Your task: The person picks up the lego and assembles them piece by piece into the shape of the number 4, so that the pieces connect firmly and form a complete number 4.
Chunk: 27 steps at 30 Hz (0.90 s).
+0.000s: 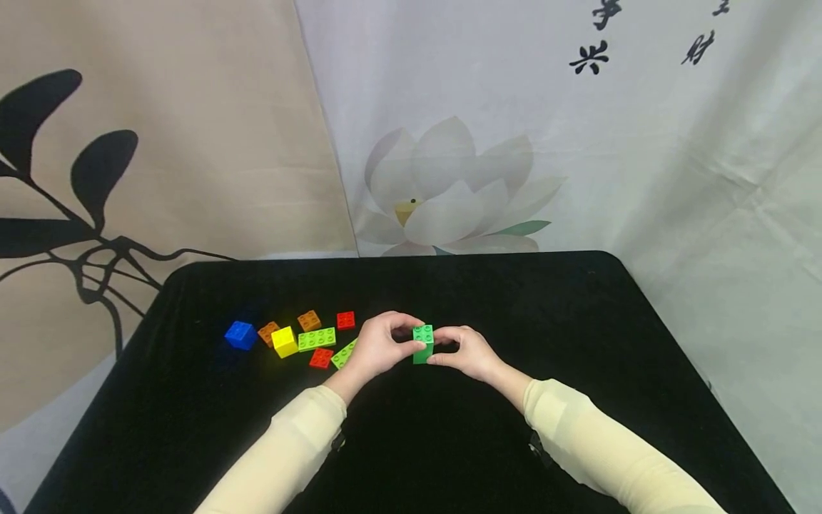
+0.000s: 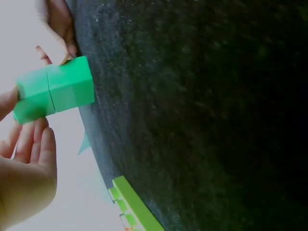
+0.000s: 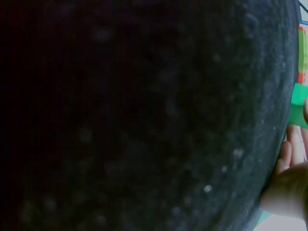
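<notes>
Two green bricks [image 1: 422,350] stand stacked one on top of the other, studs facing up, between the two hands. A thin seam divides the pair of green bricks [image 2: 55,89] in the left wrist view. My left hand [image 1: 377,348] pinches the upper brick between thumb and fingers. From the other side, my right hand [image 1: 472,353] grips the lower brick with thumb and fingertips. Only a corner of the green bricks [image 3: 298,113] shows in the right wrist view, beside part of the right hand [image 3: 291,185].
Left of the hands lie a blue block [image 1: 241,335], a yellow block [image 1: 285,343], orange bricks [image 1: 310,320], red bricks [image 1: 345,320] and long lime bricks [image 1: 317,339]. The left hand partly covers one lime brick [image 1: 343,355]. A black cloth [image 1: 546,307] covers the table; printed curtains hang behind.
</notes>
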{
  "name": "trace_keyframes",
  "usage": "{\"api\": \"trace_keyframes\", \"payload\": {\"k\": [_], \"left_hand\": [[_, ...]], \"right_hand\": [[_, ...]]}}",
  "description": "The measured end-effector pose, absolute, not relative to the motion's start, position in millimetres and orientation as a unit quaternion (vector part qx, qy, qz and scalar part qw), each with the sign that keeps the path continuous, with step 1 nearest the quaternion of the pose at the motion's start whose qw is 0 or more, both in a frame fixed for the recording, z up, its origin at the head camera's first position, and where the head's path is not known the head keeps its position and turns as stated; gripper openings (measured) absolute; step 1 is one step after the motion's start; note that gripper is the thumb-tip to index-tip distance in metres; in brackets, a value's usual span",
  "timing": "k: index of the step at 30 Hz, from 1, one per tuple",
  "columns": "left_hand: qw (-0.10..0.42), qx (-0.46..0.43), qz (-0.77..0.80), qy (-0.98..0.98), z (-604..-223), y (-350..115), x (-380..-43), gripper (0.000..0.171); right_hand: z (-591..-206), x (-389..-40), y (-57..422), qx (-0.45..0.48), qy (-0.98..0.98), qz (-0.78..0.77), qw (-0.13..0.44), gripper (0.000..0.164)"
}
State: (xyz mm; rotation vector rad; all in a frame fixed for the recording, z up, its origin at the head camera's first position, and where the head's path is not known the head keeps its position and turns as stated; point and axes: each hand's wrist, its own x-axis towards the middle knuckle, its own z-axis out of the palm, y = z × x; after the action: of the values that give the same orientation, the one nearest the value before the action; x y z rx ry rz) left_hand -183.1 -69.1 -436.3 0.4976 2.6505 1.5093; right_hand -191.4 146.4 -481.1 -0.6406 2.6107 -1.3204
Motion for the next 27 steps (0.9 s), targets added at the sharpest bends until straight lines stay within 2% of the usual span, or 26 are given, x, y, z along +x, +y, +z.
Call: {"api": "trace_keyframes", "payload": {"k": [8,13,27], "left_hand": [[0.04,0.165,0.506,0.846,-436.7,-72.4,-180.7,0.035],[0.025,0.162,0.513,0.843,-431.2,-83.1,-179.1,0.04],[-0.024,0.101,0.501,0.859,-423.8,-167.7,-177.2,0.037]], "right_hand": [[-483.5,-191.6,147.7,-0.21,0.872,-0.437,0.066,0.033],[-483.5,-191.3,146.9,-0.215,0.87,-0.439,0.067,0.032],[-485.7,-192.0,147.7,-0.217,0.862,-0.451,0.079,0.035]]}}
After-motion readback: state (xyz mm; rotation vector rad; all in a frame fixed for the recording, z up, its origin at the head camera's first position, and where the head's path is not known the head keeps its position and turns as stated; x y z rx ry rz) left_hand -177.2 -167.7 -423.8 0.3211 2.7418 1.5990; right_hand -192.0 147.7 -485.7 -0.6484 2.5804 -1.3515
